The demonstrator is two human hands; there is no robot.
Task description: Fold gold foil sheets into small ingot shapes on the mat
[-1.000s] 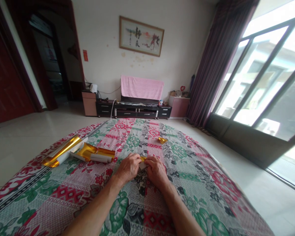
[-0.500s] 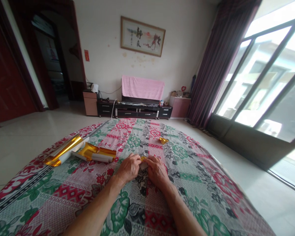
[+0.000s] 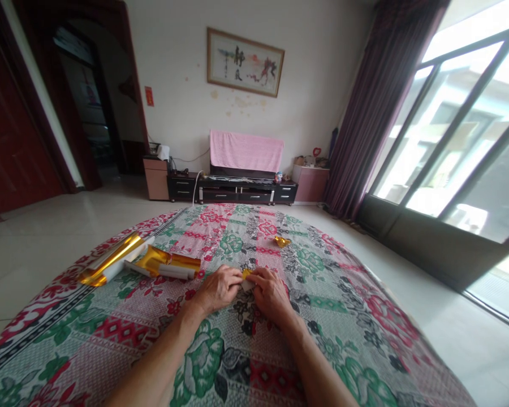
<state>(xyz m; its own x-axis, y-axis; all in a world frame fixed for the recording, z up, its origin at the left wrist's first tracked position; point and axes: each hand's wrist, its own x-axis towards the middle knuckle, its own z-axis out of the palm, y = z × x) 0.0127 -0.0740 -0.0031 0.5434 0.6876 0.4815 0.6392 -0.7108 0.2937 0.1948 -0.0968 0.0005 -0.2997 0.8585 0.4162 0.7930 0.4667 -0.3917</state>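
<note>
A left hand (image 3: pixel 221 288) and right hand (image 3: pixel 272 291) pinch gold-and-white foil paper (image 3: pixel 247 285) over floral cloth (image 3: pixel 237 362), seemingly mid-fold, the next move calling for steady pressure.

A living room in a home.
Against a white wall (image 3: pixel 165 45) stands a low black cabinet (image 3: pixel 218 196) with drawers; a pink cloth (image 3: pixel 246 150) is draped above it. Higher up hangs a framed picture (image 3: pixel 246 62) with brushed characters. A long purple curtain (image 3: pixel 356 130) falls beside large windows (image 3: pixel 445 133) on the right, a red panelled door (image 3: pixel 17 124) stands on the left, and a flowered tablecloth (image 3: pixel 123 345) spreads in front.
</note>
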